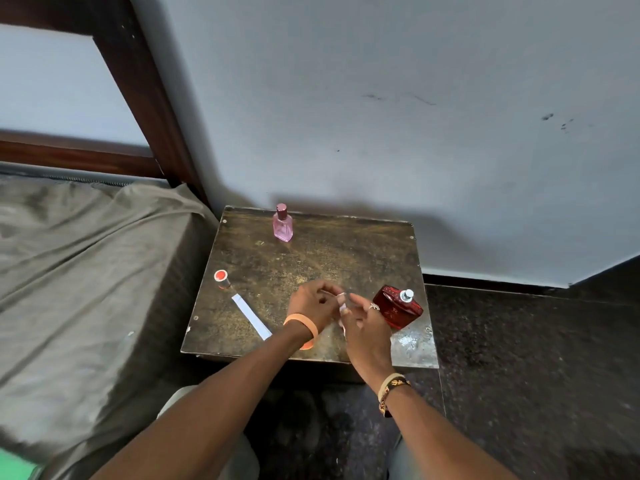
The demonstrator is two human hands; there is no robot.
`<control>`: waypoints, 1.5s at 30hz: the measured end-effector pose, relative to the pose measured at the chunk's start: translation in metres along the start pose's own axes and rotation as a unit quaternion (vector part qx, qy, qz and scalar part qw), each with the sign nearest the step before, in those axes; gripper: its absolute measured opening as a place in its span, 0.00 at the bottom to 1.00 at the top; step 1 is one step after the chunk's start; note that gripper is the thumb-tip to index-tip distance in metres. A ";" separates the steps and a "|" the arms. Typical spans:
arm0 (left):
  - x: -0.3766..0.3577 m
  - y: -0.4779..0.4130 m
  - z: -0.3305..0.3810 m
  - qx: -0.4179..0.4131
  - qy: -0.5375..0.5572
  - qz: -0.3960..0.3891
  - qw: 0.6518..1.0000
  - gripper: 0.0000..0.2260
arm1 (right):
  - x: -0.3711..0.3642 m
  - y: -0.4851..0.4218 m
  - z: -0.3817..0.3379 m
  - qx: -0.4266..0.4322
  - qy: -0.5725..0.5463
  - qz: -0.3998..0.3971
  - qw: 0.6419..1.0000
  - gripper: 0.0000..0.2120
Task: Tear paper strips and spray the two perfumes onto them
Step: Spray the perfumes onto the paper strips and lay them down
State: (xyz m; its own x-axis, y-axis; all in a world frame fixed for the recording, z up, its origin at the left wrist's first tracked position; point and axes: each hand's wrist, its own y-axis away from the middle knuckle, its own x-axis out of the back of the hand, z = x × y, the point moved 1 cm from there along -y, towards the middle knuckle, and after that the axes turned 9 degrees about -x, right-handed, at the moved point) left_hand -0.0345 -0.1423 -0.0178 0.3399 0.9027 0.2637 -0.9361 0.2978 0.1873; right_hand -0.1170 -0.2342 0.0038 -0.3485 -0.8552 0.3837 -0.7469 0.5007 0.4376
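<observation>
Your left hand (313, 304) and right hand (363, 322) meet over the near middle of the desk (311, 258), both grips pinched on a small paper piece (343, 304) held between the fingertips (blurred, so I can't tell whether it is torn through). A finished paper strip (251, 317) lies flat on the desk to the left of your hands, running diagonally. The red cap (221, 277) stands just past its far end. The red perfume bottle (400, 306) sits uncapped, nozzle showing, tilted, just right of your right hand near the desk's right edge. The pink perfume bottle (283, 223) stands upright and capped at the far edge, well apart from the hands. A bed (86, 271) lies to the left.
</observation>
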 end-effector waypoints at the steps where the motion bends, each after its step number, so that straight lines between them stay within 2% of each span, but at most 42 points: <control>1: 0.006 0.004 0.006 0.022 0.052 0.011 0.998 0.05 | 0.001 0.004 -0.004 -0.015 -0.033 -0.014 0.999 0.14; 5: 0.031 0.021 0.039 0.063 0.192 0.063 0.977 0.10 | 0.005 0.028 -0.029 -0.031 -0.132 -0.031 0.990 0.18; 8: 0.041 0.039 0.055 0.123 0.312 0.050 0.941 0.11 | 0.009 0.050 -0.050 -0.042 -0.213 -0.089 0.972 0.17; 10: 0.045 0.052 0.066 0.159 0.302 0.010 0.940 0.15 | 0.013 0.066 -0.064 -0.031 -0.222 -0.107 0.969 0.15; 12: 0.048 0.063 0.081 0.159 0.299 -0.005 0.941 0.17 | 0.018 0.080 -0.074 -0.032 -0.230 -0.102 0.967 0.14; 17: 0.057 0.083 0.118 0.086 0.325 0.015 0.942 0.11 | 0.028 0.103 -0.087 -0.063 -0.245 -0.111 0.961 0.15; 21: 0.061 0.087 0.121 0.067 0.295 -0.007 0.953 0.08 | 0.032 0.112 -0.089 -0.069 -0.251 -0.125 0.957 0.14; 23: 0.061 0.085 0.119 0.069 0.279 0.006 0.958 0.08 | 0.034 0.113 -0.088 -0.069 -0.263 -0.130 0.953 0.12; 25: 0.056 0.080 0.115 0.076 0.266 0.037 0.960 0.07 | 0.035 0.110 -0.083 -0.061 -0.238 -0.121 0.962 0.10; 26: 0.053 0.076 0.112 0.081 0.259 0.050 0.961 0.07 | 0.035 0.104 -0.078 -0.038 -0.191 -0.084 0.977 0.10; 28: 0.044 0.068 0.104 0.094 0.246 0.062 0.963 0.07 | 0.042 0.090 -0.067 0.066 0.000 0.051 0.997 0.12; 29: 0.038 0.063 0.100 0.101 0.243 0.064 0.963 0.07 | 0.047 0.083 -0.061 0.120 0.096 0.118 0.981 0.12; 30: 0.032 0.058 0.097 0.105 0.240 0.065 0.963 0.06 | 0.053 0.077 -0.057 0.159 0.155 0.172 0.960 0.14; 31: 0.025 0.052 0.093 0.108 0.234 0.066 0.964 0.06 | 0.060 0.069 -0.051 0.170 0.175 0.210 0.947 0.20; 33: 0.010 0.041 0.085 0.111 0.227 0.059 0.966 0.07 | 0.076 0.046 -0.037 0.125 0.166 0.249 0.946 0.37; 35: -0.009 0.029 0.075 0.111 0.216 0.046 0.969 0.08 | 0.085 0.023 -0.022 0.046 0.138 0.202 0.969 0.48; 37: -0.027 0.018 0.068 0.111 0.200 0.033 0.973 0.09 | 0.086 0.004 -0.008 0.005 0.103 0.117 0.988 0.51; 40: -0.048 0.007 0.057 0.097 0.156 0.008 0.983 0.12 | 0.077 -0.012 0.006 0.002 0.112 0.072 0.991 0.45; 43: -0.055 -0.005 0.044 0.074 0.107 0.008 0.991 0.10 | 0.063 -0.022 0.007 0.000 0.098 0.130 0.987 0.28; 45: -0.052 -0.008 0.046 0.057 0.087 0.003 0.995 0.09 | 0.055 -0.026 0.008 -0.007 0.079 0.143 0.986 0.24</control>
State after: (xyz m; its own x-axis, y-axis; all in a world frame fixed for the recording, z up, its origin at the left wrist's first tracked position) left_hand -0.0408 -0.2057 0.0109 0.3041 0.9475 0.0987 -0.9181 0.2639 0.2956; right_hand -0.1213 -0.2949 0.0074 -0.4505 -0.6472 0.6150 -0.6227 0.7214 0.3031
